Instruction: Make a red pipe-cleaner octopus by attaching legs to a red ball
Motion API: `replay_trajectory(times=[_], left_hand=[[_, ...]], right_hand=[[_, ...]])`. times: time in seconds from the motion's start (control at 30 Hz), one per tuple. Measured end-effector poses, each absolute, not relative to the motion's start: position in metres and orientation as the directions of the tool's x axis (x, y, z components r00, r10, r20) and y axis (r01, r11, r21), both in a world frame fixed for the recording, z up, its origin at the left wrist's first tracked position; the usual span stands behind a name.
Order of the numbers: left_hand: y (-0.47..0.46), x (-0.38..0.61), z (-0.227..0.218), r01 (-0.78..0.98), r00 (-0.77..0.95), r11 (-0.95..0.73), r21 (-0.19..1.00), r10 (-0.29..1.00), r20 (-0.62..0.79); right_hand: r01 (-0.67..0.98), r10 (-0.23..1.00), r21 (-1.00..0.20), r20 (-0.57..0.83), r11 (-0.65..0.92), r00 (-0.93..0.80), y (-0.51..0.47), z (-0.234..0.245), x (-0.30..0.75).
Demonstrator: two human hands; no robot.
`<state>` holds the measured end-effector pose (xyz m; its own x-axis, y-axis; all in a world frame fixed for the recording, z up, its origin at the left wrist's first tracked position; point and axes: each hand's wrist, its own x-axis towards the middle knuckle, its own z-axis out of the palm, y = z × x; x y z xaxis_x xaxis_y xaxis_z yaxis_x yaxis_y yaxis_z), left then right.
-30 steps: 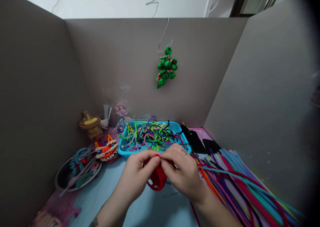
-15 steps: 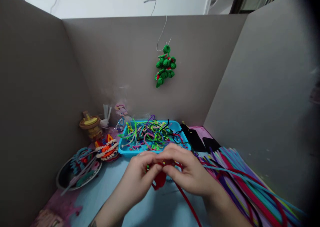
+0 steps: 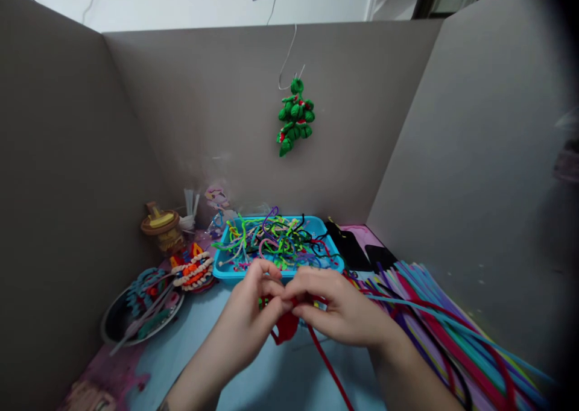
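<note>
My left hand (image 3: 246, 317) and my right hand (image 3: 337, 308) meet over the light blue table, fingers pinched together on a small red pipe-cleaner piece (image 3: 284, 329). A bit of green shows between the left fingers. A long red pipe-cleaner tail (image 3: 328, 366) runs from the piece down toward the bottom edge. Both hands hover just in front of the blue tray (image 3: 224, 272), which is full of tangled pipe-cleaner scraps.
A thick bundle of coloured pipe cleaners (image 3: 443, 332) lies to the right. At left stand a plate of craft pieces (image 3: 136, 311), an orange-and-white figure (image 3: 193, 269) and a brown spool (image 3: 158, 225). A green ornament (image 3: 294, 117) hangs on the grey partition.
The red piece has been turned between my fingers, and its long red tail now trails down to the lower edge. My hands shifted slightly left and away from me.
</note>
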<state>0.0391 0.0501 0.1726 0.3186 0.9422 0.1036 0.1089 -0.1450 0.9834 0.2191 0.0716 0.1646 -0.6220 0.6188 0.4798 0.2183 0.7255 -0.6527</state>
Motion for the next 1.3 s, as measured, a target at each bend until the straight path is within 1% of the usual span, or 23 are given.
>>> replay_trajectory(times=[0.13,0.2,0.3,0.37,0.47,0.53,0.6,0.67,0.73,0.8,0.87,1.07,1.17,1.3], left_hand=[[0.049,0.036,0.174,0.070,0.334,-0.131,0.989,0.937,0.100],[0.048,0.035,0.174,0.055,0.317,-0.131,0.990,0.942,0.107],[0.048,0.035,0.175,0.047,0.261,-0.138,0.989,0.958,0.121],[0.049,0.036,0.175,0.061,0.225,-0.143,0.988,0.966,0.127],[0.051,0.037,0.176,0.097,0.194,-0.134,0.986,0.974,0.113],[0.053,0.037,0.177,0.116,0.195,-0.139,0.983,0.974,0.115],[0.053,0.036,0.177,0.165,0.206,-0.177,0.970,0.968,0.141],[0.054,0.034,0.176,0.254,0.220,-0.243,0.936,0.957,0.188],[0.054,0.031,0.175,0.360,0.229,-0.301,0.883,0.946,0.229],[0.055,0.029,0.173,0.450,0.233,-0.329,0.830,0.941,0.247],[0.056,0.028,0.172,0.502,0.235,-0.334,0.798,0.940,0.246],[0.057,0.025,0.171,0.518,0.293,-0.374,0.769,0.923,0.251],[0.056,0.025,0.169,0.515,0.311,-0.398,0.759,0.912,0.268],[0.054,0.026,0.168,0.437,0.339,-0.388,0.812,0.907,0.251]], right_hand=[[0.188,0.617,-0.646,0.540,0.740,-0.572,0.072,0.162,0.216],[0.156,0.601,-0.626,0.603,0.764,-0.525,0.072,0.161,0.213],[0.136,0.531,-0.534,0.713,0.834,-0.459,0.073,0.160,0.211],[0.194,0.484,-0.448,0.740,0.873,-0.467,0.073,0.158,0.210],[0.306,0.452,-0.335,0.718,0.891,-0.529,0.073,0.153,0.209],[0.339,0.456,-0.313,0.700,0.887,-0.549,0.075,0.150,0.209],[0.360,0.474,-0.318,0.688,0.877,-0.549,0.076,0.148,0.208],[0.389,0.477,-0.295,0.687,0.873,-0.549,0.078,0.146,0.209],[0.428,0.455,-0.227,0.687,0.875,-0.567,0.079,0.145,0.210],[0.465,0.443,-0.163,0.673,0.870,-0.593,0.080,0.145,0.211],[0.483,0.450,-0.142,0.648,0.864,-0.614,0.081,0.145,0.211],[0.442,0.446,-0.181,0.640,0.879,-0.625,0.082,0.147,0.209],[0.458,0.426,-0.138,0.659,0.878,-0.620,0.082,0.146,0.207],[0.441,0.388,-0.113,0.697,0.890,-0.603,0.082,0.147,0.206]])
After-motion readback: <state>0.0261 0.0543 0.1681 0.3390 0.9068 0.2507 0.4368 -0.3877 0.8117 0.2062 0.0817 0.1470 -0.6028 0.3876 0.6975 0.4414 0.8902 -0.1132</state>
